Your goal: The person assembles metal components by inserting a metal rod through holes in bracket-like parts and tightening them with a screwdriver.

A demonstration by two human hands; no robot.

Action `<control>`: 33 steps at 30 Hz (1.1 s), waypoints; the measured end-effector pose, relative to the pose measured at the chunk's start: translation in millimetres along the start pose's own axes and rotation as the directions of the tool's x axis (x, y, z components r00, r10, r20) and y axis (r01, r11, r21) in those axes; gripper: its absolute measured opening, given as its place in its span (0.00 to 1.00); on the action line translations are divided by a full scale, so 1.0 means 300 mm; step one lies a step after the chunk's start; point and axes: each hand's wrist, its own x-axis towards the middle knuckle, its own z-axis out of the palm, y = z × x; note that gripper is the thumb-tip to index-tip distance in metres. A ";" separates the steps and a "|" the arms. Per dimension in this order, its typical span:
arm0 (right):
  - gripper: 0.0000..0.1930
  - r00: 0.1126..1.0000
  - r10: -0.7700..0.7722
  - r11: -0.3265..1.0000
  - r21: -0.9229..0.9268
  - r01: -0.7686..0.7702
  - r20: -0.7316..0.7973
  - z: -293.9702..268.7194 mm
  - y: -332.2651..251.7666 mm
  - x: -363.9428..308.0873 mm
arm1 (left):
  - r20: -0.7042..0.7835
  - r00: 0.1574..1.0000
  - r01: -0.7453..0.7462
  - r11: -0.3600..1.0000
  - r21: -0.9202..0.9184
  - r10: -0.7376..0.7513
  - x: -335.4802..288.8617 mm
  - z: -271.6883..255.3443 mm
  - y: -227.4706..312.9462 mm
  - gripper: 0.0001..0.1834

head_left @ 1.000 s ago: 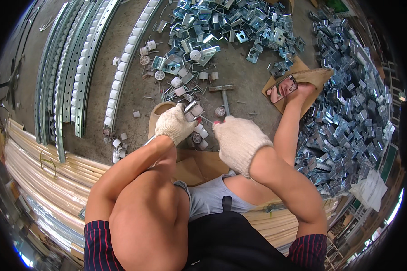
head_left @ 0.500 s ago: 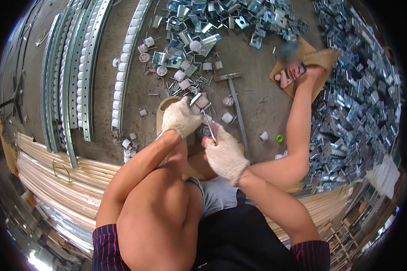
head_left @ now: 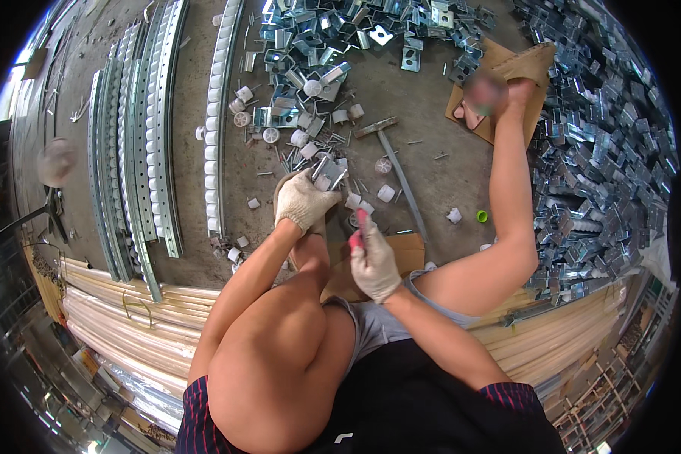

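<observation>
My left hand [head_left: 303,203], in a pale knitted glove, is closed round a shiny metal bracket [head_left: 333,180] with a white roller [head_left: 323,182] in it. To the right and nearer my body, my gloved right hand [head_left: 376,266] grips a red-handled tool [head_left: 358,236], blurred by motion. Its working end cannot be made out, and it is apart from the bracket. Loose white rollers [head_left: 386,194] and small metal pins lie just beyond the hands. A hammer [head_left: 398,170] with a metal handle rests on the floor to the right.
Metal brackets [head_left: 412,57] are heaped at the back, with a larger pile [head_left: 594,189] along the right. Roller rails [head_left: 155,129] lie at the left. A bare foot rests on cardboard [head_left: 537,98]. Wrapped pale tubes [head_left: 129,321] lie nearer me. A green ring [head_left: 482,216] sits on the floor.
My right hand has drawn the tool back from the bracket, and its thin metal shaft no longer shows against it. My left hand keeps its hold. The whole view has shifted slightly.
</observation>
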 end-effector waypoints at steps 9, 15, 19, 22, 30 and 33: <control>0.29 0.846 0.358 0.932 -0.101 -0.347 0.396 -0.306 -0.197 0.108 | 0.142 0.977 -0.165 0.986 0.025 0.160 -0.061 -0.104 -0.036 0.49; 0.25 0.767 0.321 0.945 -0.238 -0.223 0.556 -0.341 -0.292 0.206 | 0.252 0.965 -0.137 0.966 0.221 0.080 -0.070 -0.133 -0.060 0.43; 0.20 0.770 0.272 0.948 -0.299 -0.111 0.577 -0.341 -0.348 0.267 | 0.126 0.987 -0.110 0.993 0.051 0.103 -0.094 -0.102 -0.035 0.42; 0.18 0.747 0.296 0.914 -0.404 -0.040 0.596 -0.346 -0.382 0.303 | 0.057 0.993 -0.096 0.993 -0.072 0.100 -0.117 -0.081 -0.004 0.41; 0.14 0.720 0.383 0.819 -0.574 0.026 0.579 -0.394 -0.433 0.343 | 0.116 0.990 -0.082 0.996 -0.024 0.084 -0.085 -0.044 0.021 0.40; 0.14 0.696 0.391 0.841 -0.542 -0.003 0.602 -0.409 -0.389 0.368 | 0.103 0.992 -0.061 0.996 -0.070 0.068 -0.086 -0.031 0.013 0.39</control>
